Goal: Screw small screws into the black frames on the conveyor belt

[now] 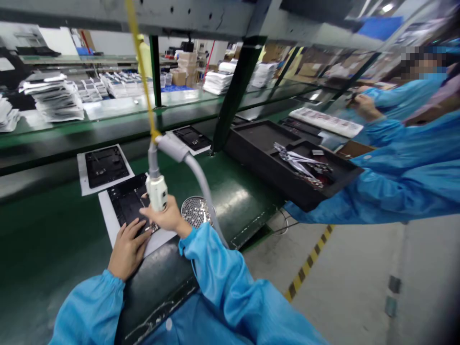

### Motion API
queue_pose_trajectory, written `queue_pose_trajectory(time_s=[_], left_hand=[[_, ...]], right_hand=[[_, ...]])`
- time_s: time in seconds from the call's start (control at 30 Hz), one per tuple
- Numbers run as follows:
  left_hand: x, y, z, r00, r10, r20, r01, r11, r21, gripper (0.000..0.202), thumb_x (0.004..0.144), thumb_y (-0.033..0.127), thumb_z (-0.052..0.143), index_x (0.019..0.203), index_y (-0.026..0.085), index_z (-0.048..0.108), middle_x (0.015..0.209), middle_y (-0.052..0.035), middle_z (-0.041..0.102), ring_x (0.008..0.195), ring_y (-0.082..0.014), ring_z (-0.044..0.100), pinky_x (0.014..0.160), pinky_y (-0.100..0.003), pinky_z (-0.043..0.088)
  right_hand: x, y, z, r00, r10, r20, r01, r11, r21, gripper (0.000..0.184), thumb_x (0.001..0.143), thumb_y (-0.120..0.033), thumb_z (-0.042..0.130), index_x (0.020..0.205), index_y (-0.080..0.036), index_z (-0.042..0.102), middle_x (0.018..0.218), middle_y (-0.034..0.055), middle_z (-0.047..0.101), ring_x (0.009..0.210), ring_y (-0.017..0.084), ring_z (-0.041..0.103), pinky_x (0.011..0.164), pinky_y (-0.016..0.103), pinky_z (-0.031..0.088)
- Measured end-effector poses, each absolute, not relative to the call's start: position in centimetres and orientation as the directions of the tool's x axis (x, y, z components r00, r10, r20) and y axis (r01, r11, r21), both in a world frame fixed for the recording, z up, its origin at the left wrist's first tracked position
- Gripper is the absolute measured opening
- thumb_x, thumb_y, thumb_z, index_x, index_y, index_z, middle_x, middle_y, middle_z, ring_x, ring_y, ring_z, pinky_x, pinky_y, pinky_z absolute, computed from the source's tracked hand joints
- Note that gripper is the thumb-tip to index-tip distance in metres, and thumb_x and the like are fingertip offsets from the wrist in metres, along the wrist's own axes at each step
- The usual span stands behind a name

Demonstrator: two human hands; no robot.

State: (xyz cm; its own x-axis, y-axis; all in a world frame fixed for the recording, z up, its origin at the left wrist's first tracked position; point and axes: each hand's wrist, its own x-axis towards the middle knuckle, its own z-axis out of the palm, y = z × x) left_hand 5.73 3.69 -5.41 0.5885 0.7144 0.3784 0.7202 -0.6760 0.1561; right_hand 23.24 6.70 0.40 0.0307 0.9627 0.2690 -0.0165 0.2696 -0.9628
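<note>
My right hand (167,216) is wrapped round a white electric screwdriver (156,192), which hangs upright from a yellow cord (146,91) and has a thick grey cable (197,175). Its tip, hidden by my fingers, points down at a flat black panel (124,200). That panel lies on a white sheet (107,215) on the green work surface. My left hand (128,248) rests with spread fingers on the panel's near edge, beside small metal parts (152,227). Just right of my right hand stands a round dish of small metal screws (196,211).
Two more black panels (107,165) (194,137) lie beyond on white sheets. A black tray (266,165) with metal parts sits at right, next to a co-worker's blue sleeve (406,177). A green post (235,91) rises behind. Stacked white items (53,98) stand on the far shelf.
</note>
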Motion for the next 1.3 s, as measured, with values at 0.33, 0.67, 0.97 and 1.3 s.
queue_pose_trajectory(time_s=[0.33, 0.67, 0.97, 1.3], left_hand=[[6.9, 2.8, -4.7, 0.541, 0.785, 0.301, 0.735, -0.616, 0.285, 0.028, 0.093, 0.028, 0.048, 0.108, 0.025, 0.072, 0.128, -0.0106, 0.062, 0.128, -0.0294, 0.049, 0.107, -0.056, 0.034], [6.7, 1.9, -4.2, 0.57, 0.769, 0.288, 0.716, -0.637, 0.285, 0.028, 0.093, 0.03, 0.05, 0.107, 0.025, 0.073, 0.128, -0.0101, 0.062, 0.13, -0.0305, 0.047, 0.108, -0.057, 0.033], [6.7, 1.7, -4.3, 0.58, 0.757, 0.3, 0.711, -0.65, 0.268, 0.028, 0.094, 0.03, 0.049, 0.106, 0.024, 0.073, 0.128, -0.0094, 0.062, 0.13, -0.03, 0.047, 0.108, -0.055, 0.034], [6.6, 1.7, -4.5, 0.568, 0.76, 0.315, 0.705, -0.647, 0.289, 0.027, 0.094, 0.029, 0.048, 0.106, 0.024, 0.073, 0.127, -0.009, 0.062, 0.13, -0.0291, 0.048, 0.108, -0.054, 0.034]], right_hand=[[32.1, 7.7, -0.5, 0.303, 0.86, 0.411, -0.021, 0.437, -0.899, 0.02, 0.068, -0.022, 0.069, 0.084, -0.021, 0.057, 0.043, -0.0126, 0.05, 0.033, 0.008, 0.047, 0.038, 0.022, 0.04], [32.1, 7.8, -1.3, 0.311, 0.863, 0.397, 0.005, 0.416, -0.909, 0.026, 0.067, -0.019, 0.068, 0.092, -0.022, 0.06, 0.044, -0.0132, 0.05, 0.033, 0.009, 0.047, 0.039, 0.024, 0.04], [31.9, 7.9, -1.8, 0.269, 0.884, 0.383, 0.004, 0.396, -0.918, 0.025, 0.067, -0.02, 0.068, 0.091, -0.022, 0.06, 0.043, -0.0127, 0.051, 0.034, 0.009, 0.047, 0.04, 0.025, 0.04], [31.8, 7.6, -1.5, 0.257, 0.887, 0.384, 0.024, 0.392, -0.92, 0.026, 0.068, -0.02, 0.069, 0.092, -0.021, 0.06, 0.044, -0.0121, 0.051, 0.034, 0.009, 0.047, 0.04, 0.025, 0.041]])
